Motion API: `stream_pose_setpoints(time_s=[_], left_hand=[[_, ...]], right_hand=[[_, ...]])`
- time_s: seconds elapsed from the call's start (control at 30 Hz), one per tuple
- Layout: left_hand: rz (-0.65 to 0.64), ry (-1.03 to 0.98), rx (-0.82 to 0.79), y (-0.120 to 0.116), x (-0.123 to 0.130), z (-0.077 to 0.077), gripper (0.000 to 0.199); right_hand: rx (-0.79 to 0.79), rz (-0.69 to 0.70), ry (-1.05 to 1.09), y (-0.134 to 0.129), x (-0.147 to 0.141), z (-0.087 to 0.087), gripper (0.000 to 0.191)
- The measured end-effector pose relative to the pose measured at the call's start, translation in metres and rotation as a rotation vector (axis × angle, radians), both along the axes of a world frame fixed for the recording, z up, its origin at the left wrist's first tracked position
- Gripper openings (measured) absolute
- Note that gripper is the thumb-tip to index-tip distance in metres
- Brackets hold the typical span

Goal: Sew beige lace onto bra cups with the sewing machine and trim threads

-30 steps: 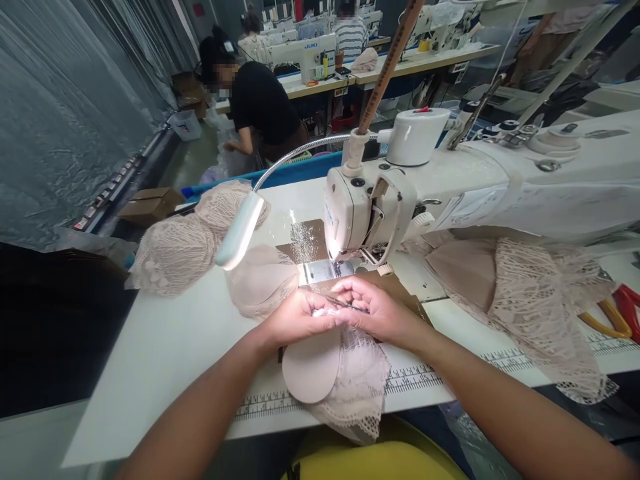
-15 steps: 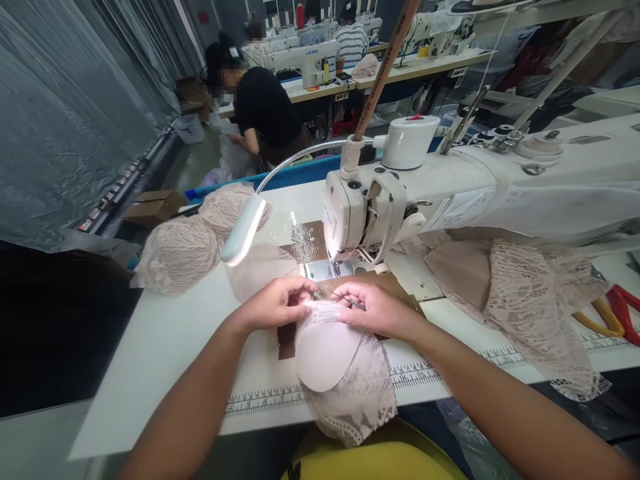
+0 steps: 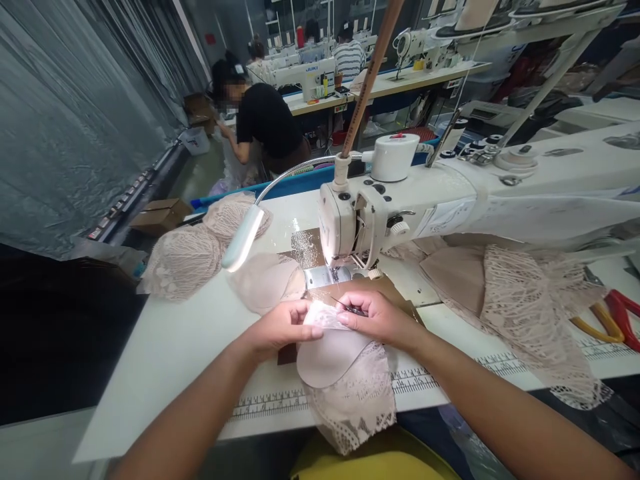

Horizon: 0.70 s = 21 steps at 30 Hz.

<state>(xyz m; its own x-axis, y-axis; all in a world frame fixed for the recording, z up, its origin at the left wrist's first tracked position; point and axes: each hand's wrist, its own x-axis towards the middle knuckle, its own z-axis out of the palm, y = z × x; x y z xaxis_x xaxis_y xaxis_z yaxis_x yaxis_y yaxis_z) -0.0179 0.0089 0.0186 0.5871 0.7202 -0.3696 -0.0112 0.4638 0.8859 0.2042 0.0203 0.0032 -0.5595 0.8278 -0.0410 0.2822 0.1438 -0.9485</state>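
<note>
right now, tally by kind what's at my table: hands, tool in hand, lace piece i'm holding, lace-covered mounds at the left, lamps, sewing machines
hands: 2 (left hand, right hand)
thin dark tool: 1
held lace piece: 1
lace-covered mounds: 2 (front mound, back mound)
lamp: 1
sewing machine: 1
total: 8

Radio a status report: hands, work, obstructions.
Left hand pinching lace cup. Right hand on it, dark pointed tool in grip. Sewing machine just beyond.

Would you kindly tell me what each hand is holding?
Left hand: closed on the lace-edged cup.
Right hand: closed on that cup and a dark pointed tool.
</note>
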Motion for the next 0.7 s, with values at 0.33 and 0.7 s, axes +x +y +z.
stream_pose_setpoints(time_s=[0.33, 0.7], left_hand=[[0.267, 0.005, 0.141, -0.005, 0.023, -0.017, 0.024], [0.144, 0.207, 0.263, -0.004, 0.025, -0.025, 0.034]], right_hand=[[0.101, -0.049, -0.023, 0.004, 0.008, 0.005, 0.033], [0.146, -0.023, -0.063, -0.001, -0.004, 0.009, 0.019]])
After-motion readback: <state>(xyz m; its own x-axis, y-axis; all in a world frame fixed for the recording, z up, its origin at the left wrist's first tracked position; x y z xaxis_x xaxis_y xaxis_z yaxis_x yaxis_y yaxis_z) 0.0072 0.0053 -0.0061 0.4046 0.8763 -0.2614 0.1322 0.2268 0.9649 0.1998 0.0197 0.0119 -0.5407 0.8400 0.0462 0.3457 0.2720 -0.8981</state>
